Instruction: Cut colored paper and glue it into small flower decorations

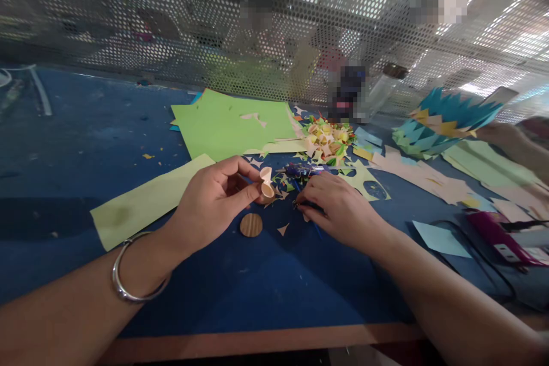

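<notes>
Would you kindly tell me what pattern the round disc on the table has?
The round disc has brown, wood-grain-like stripes, seen in the head view.

I can pass over open table [257, 291] at the frame's lower middle, and at upper left, above the pale green strip [146, 206]. The left hand [218, 191] and right hand [332, 203] crowd the centre, with heaped paper pieces [329, 138] just beyond; the perforated screen [184, 17] closes the top, and a purple device [506, 240] obstructs the right.
</notes>
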### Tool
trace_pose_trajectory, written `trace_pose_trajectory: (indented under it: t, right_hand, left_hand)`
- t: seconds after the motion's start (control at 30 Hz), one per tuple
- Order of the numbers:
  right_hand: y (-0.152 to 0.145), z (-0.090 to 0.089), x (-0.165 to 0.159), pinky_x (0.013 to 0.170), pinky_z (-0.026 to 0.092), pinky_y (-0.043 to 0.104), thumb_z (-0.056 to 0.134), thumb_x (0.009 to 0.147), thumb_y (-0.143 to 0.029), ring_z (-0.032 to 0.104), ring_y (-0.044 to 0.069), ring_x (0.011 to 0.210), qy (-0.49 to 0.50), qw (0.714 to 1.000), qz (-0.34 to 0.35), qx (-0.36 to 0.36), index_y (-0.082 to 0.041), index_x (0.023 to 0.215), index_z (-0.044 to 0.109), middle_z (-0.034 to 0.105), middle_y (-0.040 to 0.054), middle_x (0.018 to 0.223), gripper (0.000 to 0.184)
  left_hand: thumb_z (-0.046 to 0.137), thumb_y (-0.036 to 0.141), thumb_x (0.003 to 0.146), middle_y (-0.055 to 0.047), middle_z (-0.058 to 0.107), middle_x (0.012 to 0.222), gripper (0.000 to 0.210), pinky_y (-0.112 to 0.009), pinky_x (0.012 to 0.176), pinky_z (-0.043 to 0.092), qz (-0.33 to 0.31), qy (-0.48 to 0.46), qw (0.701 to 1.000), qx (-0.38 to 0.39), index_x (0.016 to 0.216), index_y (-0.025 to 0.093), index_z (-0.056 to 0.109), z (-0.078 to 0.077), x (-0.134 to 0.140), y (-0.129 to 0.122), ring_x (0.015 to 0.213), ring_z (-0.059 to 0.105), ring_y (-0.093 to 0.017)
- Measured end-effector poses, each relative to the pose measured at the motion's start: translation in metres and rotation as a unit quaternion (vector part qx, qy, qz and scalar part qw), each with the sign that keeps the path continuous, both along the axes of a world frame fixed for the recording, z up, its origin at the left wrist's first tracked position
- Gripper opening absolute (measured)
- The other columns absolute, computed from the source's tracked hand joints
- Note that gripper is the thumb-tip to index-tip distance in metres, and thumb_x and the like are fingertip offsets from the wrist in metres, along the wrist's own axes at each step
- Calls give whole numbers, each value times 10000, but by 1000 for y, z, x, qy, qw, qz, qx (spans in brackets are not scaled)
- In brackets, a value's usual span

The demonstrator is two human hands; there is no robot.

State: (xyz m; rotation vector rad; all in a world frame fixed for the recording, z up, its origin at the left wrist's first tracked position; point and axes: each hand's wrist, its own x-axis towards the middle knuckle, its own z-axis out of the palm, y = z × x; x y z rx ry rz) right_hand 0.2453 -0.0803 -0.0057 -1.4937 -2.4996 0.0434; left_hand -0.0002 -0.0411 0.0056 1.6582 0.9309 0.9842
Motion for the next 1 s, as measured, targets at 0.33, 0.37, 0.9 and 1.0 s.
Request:
trace_pose_trajectory:
  t: [0.33, 0.37, 0.9, 1.0]
  right_hand:
    - [-2, 4, -6, 790, 458, 363, 585, 931, -164, 571, 200, 809, 130, 989, 30, 70, -180, 851, 649, 629, 52, 808, 103]
    - [-3, 6, -7, 782, 460, 362, 581, 935, -168, 569, 198, 801, 148, 985, 32, 82, -186, 853, 641, 625, 48, 797, 103]
    - [-15, 13, -22, 756, 488, 356, 581, 938, -176, 594, 192, 791, 222, 965, 19, 138, -217, 848, 633, 655, 44, 809, 111]
    - [-15, 14, -24, 760, 491, 358, 575, 937, -174, 595, 191, 788, 220, 965, 25, 139, -217, 847, 635, 661, 46, 811, 117]
  left_hand:
    - [725, 203, 839, -24, 775, 901, 34, -277, 714, 582, -36, 26, 999, 18, 842, 231, 705, -7, -2, 1, 796, 726, -166]
    - [714, 193, 843, -21, 771, 898, 40, -274, 714, 580, -37, 33, 998, 28, 840, 231, 704, -8, -3, 1, 801, 723, -164]
    - [661, 146, 825, 6, 760, 904, 128, -254, 636, 527, 4, 139, 984, 110, 830, 261, 718, -7, 5, -8, 734, 698, -150]
    - [644, 130, 817, 4, 753, 867, 134, -240, 559, 514, 10, 129, 988, 86, 827, 251, 702, -6, 7, -11, 634, 676, -134]
